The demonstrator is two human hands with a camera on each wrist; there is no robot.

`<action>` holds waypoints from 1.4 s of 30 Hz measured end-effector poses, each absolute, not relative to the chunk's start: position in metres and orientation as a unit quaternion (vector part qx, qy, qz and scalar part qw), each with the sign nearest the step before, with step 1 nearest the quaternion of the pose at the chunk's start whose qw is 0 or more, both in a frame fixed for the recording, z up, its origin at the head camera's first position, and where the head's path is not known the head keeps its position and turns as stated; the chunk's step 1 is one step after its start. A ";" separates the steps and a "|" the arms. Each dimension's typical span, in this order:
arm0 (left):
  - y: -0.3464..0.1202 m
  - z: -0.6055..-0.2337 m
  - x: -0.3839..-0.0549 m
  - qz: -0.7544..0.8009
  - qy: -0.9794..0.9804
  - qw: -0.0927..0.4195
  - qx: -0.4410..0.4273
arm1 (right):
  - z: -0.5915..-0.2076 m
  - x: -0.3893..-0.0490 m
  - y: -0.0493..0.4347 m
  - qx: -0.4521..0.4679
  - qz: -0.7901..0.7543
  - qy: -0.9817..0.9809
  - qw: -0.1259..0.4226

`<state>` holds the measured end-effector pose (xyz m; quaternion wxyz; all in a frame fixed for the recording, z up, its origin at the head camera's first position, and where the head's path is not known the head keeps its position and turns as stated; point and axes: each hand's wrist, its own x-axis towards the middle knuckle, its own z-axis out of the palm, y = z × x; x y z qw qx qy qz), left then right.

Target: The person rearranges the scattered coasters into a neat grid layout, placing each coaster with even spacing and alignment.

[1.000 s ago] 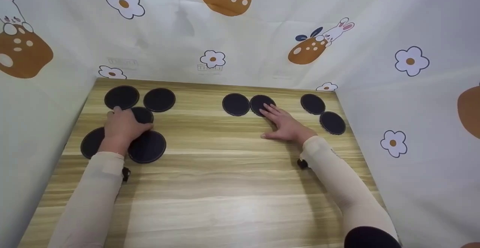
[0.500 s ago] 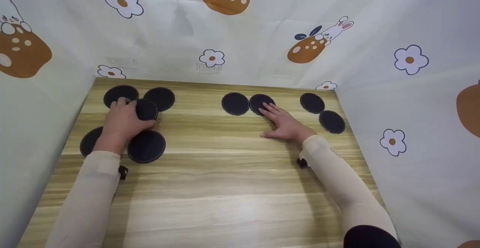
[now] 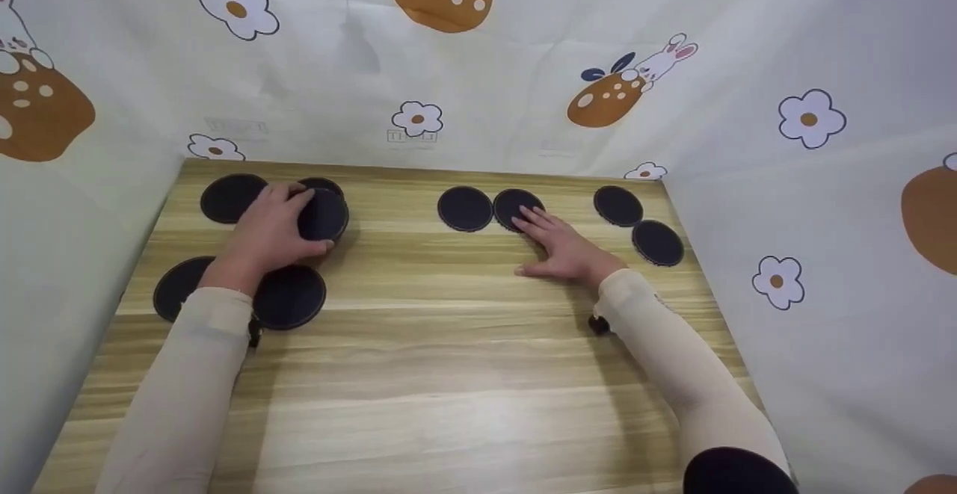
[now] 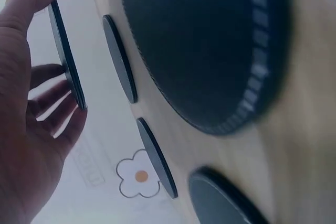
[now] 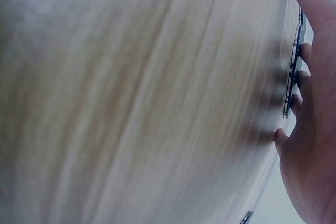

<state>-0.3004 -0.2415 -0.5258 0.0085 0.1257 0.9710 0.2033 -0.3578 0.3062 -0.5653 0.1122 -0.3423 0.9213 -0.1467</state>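
Note:
A round black coaster (image 3: 324,215) with a stitched rim is gripped between the thumb and fingertips of my left hand (image 3: 271,234). The left wrist view shows this held coaster (image 4: 67,53) edge-on, raised off the wooden table. In the head view it overlaps another coaster (image 3: 327,183) lying behind it. My right hand (image 3: 566,250) has its fingers spread, the fingertips resting on a flat coaster (image 3: 511,204), the thumb out to the side over the wood. A neighbouring coaster (image 3: 465,208) lies edge to edge with that one, on its left.
On the left lie a back coaster (image 3: 232,198) and two front coasters (image 3: 290,298), partly behind my left arm. Two more coasters (image 3: 618,205) lie at the back right. A patterned cloth (image 3: 508,128) rises around the wooden tabletop (image 3: 448,374).
My left hand has lifted a coaster from the middle of the left group and carried it right and slightly back. The right hand has stayed in place on its coaster.

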 end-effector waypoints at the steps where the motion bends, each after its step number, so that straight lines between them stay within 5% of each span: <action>1: -0.239 -0.526 -0.303 0.203 0.971 0.012 0.130 | -0.566 -0.358 0.306 -0.343 -0.146 0.921 0.112; 42: -0.131 -0.525 -0.370 0.217 0.958 0.077 0.172 | -0.562 -0.355 0.305 -0.342 -0.148 0.922 0.106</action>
